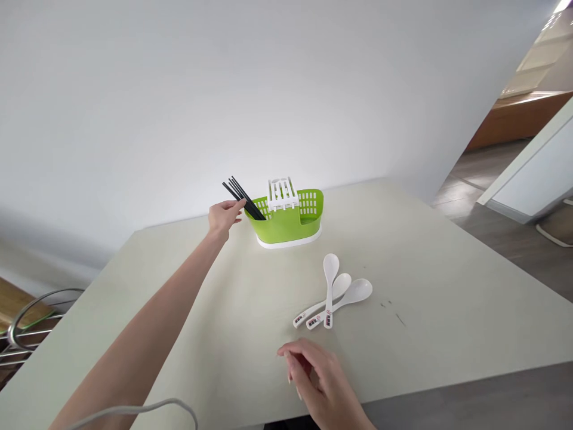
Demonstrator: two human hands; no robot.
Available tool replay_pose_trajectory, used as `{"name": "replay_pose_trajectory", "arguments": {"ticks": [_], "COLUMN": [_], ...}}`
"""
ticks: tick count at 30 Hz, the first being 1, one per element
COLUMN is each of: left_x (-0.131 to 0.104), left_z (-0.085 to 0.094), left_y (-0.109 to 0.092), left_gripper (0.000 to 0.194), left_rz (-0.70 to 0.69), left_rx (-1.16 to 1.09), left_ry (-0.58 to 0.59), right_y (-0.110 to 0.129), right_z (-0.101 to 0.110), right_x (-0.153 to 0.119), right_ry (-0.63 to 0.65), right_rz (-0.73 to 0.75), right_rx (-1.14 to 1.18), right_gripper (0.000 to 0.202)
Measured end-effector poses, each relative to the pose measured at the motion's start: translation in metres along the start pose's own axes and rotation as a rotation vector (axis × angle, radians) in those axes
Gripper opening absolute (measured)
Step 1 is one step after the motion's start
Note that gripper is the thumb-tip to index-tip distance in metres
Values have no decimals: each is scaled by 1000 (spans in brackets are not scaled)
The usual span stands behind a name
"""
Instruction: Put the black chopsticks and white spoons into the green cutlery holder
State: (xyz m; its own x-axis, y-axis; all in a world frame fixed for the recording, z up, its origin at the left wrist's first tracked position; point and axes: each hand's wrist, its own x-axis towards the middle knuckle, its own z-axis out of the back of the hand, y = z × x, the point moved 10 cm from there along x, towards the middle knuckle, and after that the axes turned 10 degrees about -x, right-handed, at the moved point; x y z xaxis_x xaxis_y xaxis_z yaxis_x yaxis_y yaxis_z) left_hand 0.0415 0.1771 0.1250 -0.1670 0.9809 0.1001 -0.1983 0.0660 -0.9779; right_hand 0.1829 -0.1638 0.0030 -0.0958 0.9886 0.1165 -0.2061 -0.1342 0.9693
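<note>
My left hand is closed at the left end of a green utensil basket, its fingertips on a bundle of black chopsticks. The chopsticks lean to the left, with their lower ends inside the basket's left compartment. A white slatted rack sits over the basket's middle, and a white base lies under it. Close to the table's front edge, my right hand is loosely curled with its fingertips together and nothing in them. Just beyond it lie three white spoons, crossed over each other, with printed marks on their handle ends.
The pale table stands against a white wall. A grey cable hangs across the lower left, in front of my left forearm. A metal wire rack stands beyond the table's left edge. Dark marks show on the tabletop at right.
</note>
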Motion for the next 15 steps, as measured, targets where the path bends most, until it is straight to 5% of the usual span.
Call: {"name": "replay_pose_trajectory", "arguments": {"ticks": [8, 15], "left_x": [-9, -38], "left_z": [9, 47], "left_y": [25, 94], "left_gripper": [54, 64], "left_rz": [-5, 74], "left_rx": [-96, -147], "left_ry": [90, 167], "right_y": [-7, -10], "right_z": [-1, 4], "right_x": [-2, -7], "right_ry": [-10, 29], "right_rz": [-52, -133], "right_rx": [-39, -20], "right_gripper": [38, 42]}}
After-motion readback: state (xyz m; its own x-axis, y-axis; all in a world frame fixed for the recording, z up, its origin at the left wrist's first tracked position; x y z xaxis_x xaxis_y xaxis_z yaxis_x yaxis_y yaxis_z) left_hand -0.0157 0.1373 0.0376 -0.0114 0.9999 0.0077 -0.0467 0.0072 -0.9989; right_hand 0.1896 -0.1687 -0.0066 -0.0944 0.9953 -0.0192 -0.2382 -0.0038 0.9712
